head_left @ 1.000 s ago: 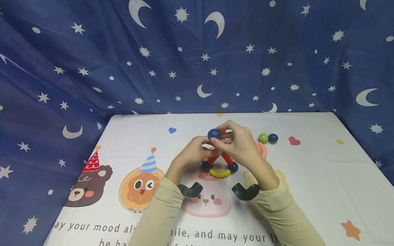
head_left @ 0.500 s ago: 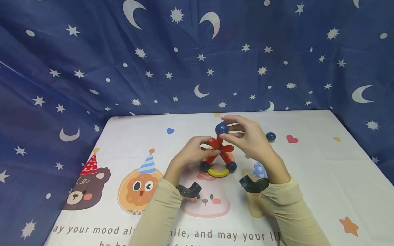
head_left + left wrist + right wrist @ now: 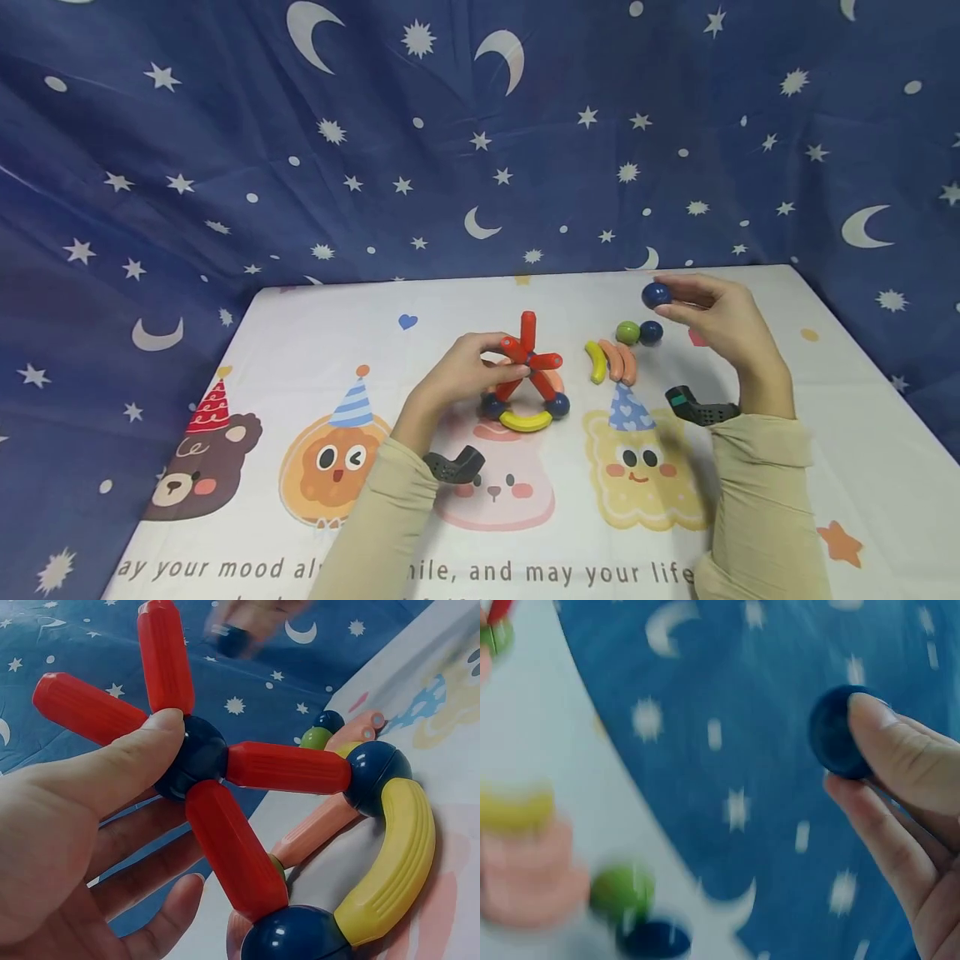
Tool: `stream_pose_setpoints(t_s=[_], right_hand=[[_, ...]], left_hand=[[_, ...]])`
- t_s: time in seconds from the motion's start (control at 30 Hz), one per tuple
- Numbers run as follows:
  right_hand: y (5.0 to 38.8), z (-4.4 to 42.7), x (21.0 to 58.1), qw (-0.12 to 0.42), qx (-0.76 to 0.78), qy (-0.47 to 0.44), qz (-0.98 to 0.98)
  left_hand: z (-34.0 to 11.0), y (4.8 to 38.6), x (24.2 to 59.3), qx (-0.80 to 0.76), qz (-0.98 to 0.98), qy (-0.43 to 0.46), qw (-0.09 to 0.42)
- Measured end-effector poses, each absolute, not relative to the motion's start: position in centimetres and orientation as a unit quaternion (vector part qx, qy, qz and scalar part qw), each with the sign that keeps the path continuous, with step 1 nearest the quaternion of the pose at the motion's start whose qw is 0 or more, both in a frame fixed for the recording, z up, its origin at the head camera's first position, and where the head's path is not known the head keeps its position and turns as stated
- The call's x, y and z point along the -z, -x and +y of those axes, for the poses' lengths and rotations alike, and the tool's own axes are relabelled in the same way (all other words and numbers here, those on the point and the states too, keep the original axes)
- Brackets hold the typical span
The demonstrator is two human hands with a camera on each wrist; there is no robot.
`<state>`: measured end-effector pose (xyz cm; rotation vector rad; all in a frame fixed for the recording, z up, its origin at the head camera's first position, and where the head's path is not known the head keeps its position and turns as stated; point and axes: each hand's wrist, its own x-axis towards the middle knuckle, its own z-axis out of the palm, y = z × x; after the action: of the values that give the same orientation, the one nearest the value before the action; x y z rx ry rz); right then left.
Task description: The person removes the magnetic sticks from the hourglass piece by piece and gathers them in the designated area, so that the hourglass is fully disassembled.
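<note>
My left hand (image 3: 467,372) holds a standing figure of ball-and-stick pieces. In the left wrist view its thumb presses the central blue ball (image 3: 202,754), from which several red rods (image 3: 292,769) spread. One red rod (image 3: 528,332) points up with a bare top end. Lower down, a curved yellow rod (image 3: 527,422) joins two blue balls at the base, with salmon pieces partly hidden behind. To the right and raised above the table, my right hand (image 3: 727,325) pinches a loose blue ball (image 3: 656,295) between thumb and fingers, clear of the figure.
Right of the figure lie a curved yellow rod (image 3: 596,362) and two curved salmon rods (image 3: 615,363). A green ball (image 3: 627,333) and another blue ball (image 3: 651,333) sit side by side behind them. A starry blue curtain (image 3: 450,167) hangs beyond the white table's back edge.
The right hand has carried the blue ball from the top of the upright red rod far to the right. The left hand keeps its hold on the figure.
</note>
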<state>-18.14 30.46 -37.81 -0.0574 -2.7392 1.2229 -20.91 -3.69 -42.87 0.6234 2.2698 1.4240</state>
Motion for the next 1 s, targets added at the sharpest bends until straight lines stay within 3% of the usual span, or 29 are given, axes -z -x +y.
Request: stream_pose_setpoints(t_s=[0.2,0.43,0.73,1.0], right_hand=[[18.7,35.7,42.6,0.016,-0.428,0.069,-0.901],[19.4,37.3,46.4,0.003,-0.403,0.096,-0.910],[20.3,37.4,48.3,0.019,-0.408,0.112,-0.906],[20.3,37.2,49.2,0.023,-0.410,0.124,-0.903]], left_hand=[[-3.9,21.0,42.8,-0.520,0.800,-0.229,0.194],[-3.8,21.2,43.1,-0.527,0.795,-0.229,0.195],[-3.4,21.0,44.0,-0.558,0.780,-0.220,0.180],[-2.7,20.2,46.8,-0.609,0.756,-0.205,0.128]])
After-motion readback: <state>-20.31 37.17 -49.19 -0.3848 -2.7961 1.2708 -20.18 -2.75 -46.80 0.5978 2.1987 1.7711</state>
